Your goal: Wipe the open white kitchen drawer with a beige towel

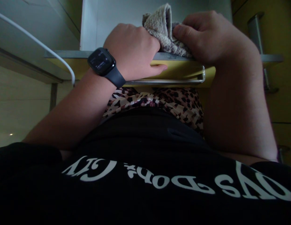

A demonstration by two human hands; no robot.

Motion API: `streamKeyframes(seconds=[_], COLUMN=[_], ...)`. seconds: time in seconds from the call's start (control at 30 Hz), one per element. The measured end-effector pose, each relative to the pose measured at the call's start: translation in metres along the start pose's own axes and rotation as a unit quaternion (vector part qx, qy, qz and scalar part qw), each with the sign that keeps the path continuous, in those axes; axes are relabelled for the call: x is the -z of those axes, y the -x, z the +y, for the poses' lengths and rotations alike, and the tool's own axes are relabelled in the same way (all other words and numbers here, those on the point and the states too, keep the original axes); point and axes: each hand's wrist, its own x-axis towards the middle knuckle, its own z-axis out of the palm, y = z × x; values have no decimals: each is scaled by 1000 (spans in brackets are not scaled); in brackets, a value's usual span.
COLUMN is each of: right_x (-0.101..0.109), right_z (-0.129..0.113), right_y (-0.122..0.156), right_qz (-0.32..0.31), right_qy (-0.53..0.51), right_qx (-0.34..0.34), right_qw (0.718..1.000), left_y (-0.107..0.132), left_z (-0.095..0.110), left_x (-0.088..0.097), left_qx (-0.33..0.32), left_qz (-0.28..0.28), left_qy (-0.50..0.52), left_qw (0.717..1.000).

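Note:
My left hand (132,50), with a dark smartwatch (102,61) on its wrist, is curled over the front edge of a yellow drawer (183,70), its thumb under the rim. My right hand (206,36) is closed on a beige cloth (161,29), pinching it against the drawer's top edge. The cloth bunches up between the two hands. A metal bar handle (173,82) runs along the drawer front just below my left thumb.
A white cable (42,45) curves down at the left. Yellow cabinet fronts with a metal handle (256,31) stand at the right. My black printed shirt and leopard-patterned garment (164,103) fill the lower view. The white drawer interior (112,15) lies behind the hands.

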Motion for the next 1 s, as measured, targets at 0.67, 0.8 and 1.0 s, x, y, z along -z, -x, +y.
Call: streamKeyframes(seconds=[0.67,0.8,1.0], right_x=[1,0,-2], right_z=[-1,0,2], right_y=[1,1,0], right_qz=[3,0,4], right_qy=[7,4,-7], right_qx=[16,9,18], right_qw=[1000,1000,1000], left_y=[0,0,-1], left_z=[0,0,-1], left_x=[-1,-1,-1], left_qx=[-16,-22,-12], left_qz=[11,13,10], left_qy=[3,12,2], left_qw=[1000,1000,1000])
